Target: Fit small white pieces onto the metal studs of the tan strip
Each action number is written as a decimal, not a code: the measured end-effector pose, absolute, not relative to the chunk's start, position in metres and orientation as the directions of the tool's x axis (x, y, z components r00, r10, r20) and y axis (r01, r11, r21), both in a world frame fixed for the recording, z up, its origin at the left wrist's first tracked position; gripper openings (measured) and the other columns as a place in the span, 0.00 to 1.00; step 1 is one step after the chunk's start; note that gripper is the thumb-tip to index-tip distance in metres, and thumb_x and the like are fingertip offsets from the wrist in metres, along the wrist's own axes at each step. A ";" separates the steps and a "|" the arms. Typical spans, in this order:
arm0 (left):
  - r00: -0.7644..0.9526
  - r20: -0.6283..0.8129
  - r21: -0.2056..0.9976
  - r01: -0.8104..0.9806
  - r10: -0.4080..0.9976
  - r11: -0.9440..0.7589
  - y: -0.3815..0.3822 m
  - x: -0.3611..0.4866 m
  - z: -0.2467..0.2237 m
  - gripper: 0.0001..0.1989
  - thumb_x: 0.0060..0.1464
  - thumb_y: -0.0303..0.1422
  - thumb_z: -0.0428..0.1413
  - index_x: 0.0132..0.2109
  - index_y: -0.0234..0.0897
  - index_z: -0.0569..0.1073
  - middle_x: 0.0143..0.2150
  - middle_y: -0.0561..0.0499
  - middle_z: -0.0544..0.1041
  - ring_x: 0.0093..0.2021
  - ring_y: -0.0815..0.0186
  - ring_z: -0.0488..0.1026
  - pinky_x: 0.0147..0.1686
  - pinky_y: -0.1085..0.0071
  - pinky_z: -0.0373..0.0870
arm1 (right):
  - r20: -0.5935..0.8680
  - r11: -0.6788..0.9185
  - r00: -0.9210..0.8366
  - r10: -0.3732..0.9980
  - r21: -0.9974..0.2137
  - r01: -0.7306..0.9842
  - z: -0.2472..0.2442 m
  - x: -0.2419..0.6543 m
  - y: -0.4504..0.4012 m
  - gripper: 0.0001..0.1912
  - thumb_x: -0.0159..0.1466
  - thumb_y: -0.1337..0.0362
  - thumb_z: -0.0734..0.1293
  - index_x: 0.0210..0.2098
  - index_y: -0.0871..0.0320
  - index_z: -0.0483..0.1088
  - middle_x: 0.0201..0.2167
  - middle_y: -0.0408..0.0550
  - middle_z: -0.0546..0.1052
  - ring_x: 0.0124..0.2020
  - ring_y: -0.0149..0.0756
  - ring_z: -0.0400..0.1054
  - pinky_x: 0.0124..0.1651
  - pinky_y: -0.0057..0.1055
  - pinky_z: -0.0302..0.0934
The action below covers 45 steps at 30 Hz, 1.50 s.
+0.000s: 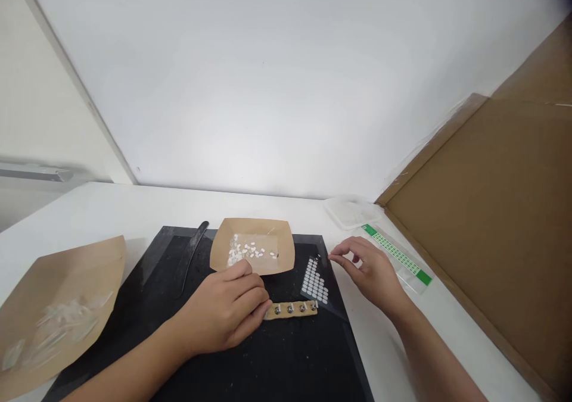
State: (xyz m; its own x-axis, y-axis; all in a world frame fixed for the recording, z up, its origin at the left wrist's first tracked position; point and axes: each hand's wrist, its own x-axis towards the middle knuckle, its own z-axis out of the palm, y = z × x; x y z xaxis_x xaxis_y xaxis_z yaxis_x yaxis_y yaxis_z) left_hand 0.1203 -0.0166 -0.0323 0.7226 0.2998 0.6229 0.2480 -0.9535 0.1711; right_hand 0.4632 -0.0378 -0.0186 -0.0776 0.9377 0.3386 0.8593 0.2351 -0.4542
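My left hand (235,307) is closed, its fingertips at the left end of a narrow tan strip (297,310) lying on the black mat. Several small shiny metal pieces stand in a row along this strip; its left end is hidden under my fingers. My right hand (369,271) hovers at the mat's right edge with thumb and index finger pinched together. Whatever is between them, if anything, is too small to make out. Just left of those fingertips lies a sheet of white oval stickers (315,283), with a small dark bit near its upper corner.
Behind the strip, a cardboard tray (218,253) holds many small white ovals. A dark flat stick (192,256) lies on the black mat (286,366). Clear slivers fill a larger tray (89,259) at left. A green-ended packet (395,253), translucent lid (353,211) and cardboard wall (487,211) are right.
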 end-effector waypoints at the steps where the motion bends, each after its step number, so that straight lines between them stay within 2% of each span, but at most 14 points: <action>1: 0.722 0.623 0.172 0.248 0.300 -0.953 -0.017 0.120 -0.032 0.05 0.68 0.24 0.56 0.42 0.34 0.75 0.35 0.48 0.78 0.34 0.61 0.69 0.39 0.63 0.71 | 0.342 0.229 -0.067 0.937 -0.460 0.858 -0.021 0.462 -0.037 0.14 0.74 0.50 0.68 0.37 0.50 0.76 0.38 0.47 0.82 0.41 0.46 0.75 0.37 0.38 0.68; 7: 0.730 0.613 0.171 0.253 0.304 -0.952 -0.017 0.119 -0.035 0.04 0.67 0.24 0.56 0.41 0.34 0.74 0.35 0.48 0.78 0.35 0.61 0.67 0.38 0.63 0.70 | 0.337 0.231 -0.066 0.939 -0.478 0.847 -0.035 0.452 -0.033 0.12 0.76 0.53 0.65 0.42 0.50 0.77 0.41 0.47 0.82 0.43 0.45 0.76 0.43 0.39 0.70; 11: 0.727 0.613 0.173 0.256 0.308 -0.951 -0.017 0.119 -0.035 0.04 0.68 0.24 0.56 0.41 0.34 0.75 0.35 0.48 0.78 0.35 0.60 0.68 0.38 0.63 0.70 | 0.328 0.221 -0.062 0.943 -0.476 0.851 -0.042 0.446 -0.032 0.11 0.74 0.52 0.67 0.45 0.49 0.78 0.42 0.47 0.82 0.44 0.45 0.77 0.44 0.39 0.71; 15: 0.724 0.619 0.168 0.257 0.305 -0.952 -0.018 0.120 -0.033 0.05 0.68 0.24 0.55 0.42 0.34 0.76 0.34 0.48 0.78 0.35 0.60 0.69 0.37 0.63 0.71 | 0.308 0.217 -0.071 0.949 -0.472 0.854 -0.045 0.445 -0.030 0.10 0.72 0.53 0.69 0.44 0.49 0.79 0.41 0.47 0.83 0.44 0.45 0.78 0.46 0.40 0.72; 23: 0.727 0.612 0.171 0.263 0.312 -0.950 -0.016 0.121 -0.033 0.05 0.68 0.24 0.55 0.41 0.35 0.74 0.35 0.48 0.78 0.34 0.61 0.69 0.39 0.63 0.71 | 0.300 0.154 -0.002 0.954 -0.483 0.862 -0.050 0.443 -0.028 0.11 0.72 0.54 0.68 0.40 0.50 0.80 0.39 0.47 0.84 0.40 0.45 0.79 0.42 0.39 0.71; 29: 0.699 0.629 0.198 0.279 0.340 -0.940 -0.016 0.119 -0.036 0.05 0.67 0.24 0.55 0.42 0.35 0.74 0.35 0.48 0.78 0.34 0.61 0.69 0.39 0.62 0.71 | 0.382 0.097 0.102 0.919 -0.467 0.879 -0.050 0.448 -0.024 0.14 0.73 0.52 0.65 0.43 0.52 0.80 0.39 0.49 0.86 0.39 0.47 0.80 0.42 0.40 0.71; 33: 0.689 0.647 0.174 0.284 0.327 -0.943 -0.015 0.119 -0.038 0.04 0.68 0.23 0.55 0.44 0.34 0.73 0.36 0.48 0.79 0.35 0.61 0.69 0.40 0.62 0.71 | 0.428 0.090 0.118 0.896 -0.436 0.896 -0.051 0.455 -0.020 0.14 0.73 0.53 0.65 0.43 0.52 0.80 0.39 0.47 0.86 0.38 0.46 0.80 0.42 0.39 0.71; 39: 0.611 0.727 0.072 0.385 0.312 -0.920 -0.014 0.118 -0.039 0.04 0.71 0.25 0.57 0.49 0.34 0.75 0.38 0.49 0.83 0.37 0.61 0.73 0.39 0.67 0.74 | 0.436 0.129 0.034 0.899 -0.338 0.932 -0.056 0.455 -0.017 0.11 0.73 0.56 0.66 0.44 0.50 0.81 0.40 0.46 0.87 0.42 0.46 0.81 0.44 0.39 0.71; 45: 0.479 0.820 0.081 0.446 0.314 -0.891 -0.013 0.118 -0.041 0.15 0.68 0.21 0.57 0.59 0.34 0.74 0.40 0.49 0.86 0.37 0.63 0.75 0.41 0.69 0.78 | 0.405 0.142 -0.041 0.913 -0.222 0.965 -0.055 0.449 -0.019 0.13 0.75 0.60 0.63 0.46 0.47 0.81 0.43 0.45 0.86 0.46 0.46 0.79 0.44 0.38 0.69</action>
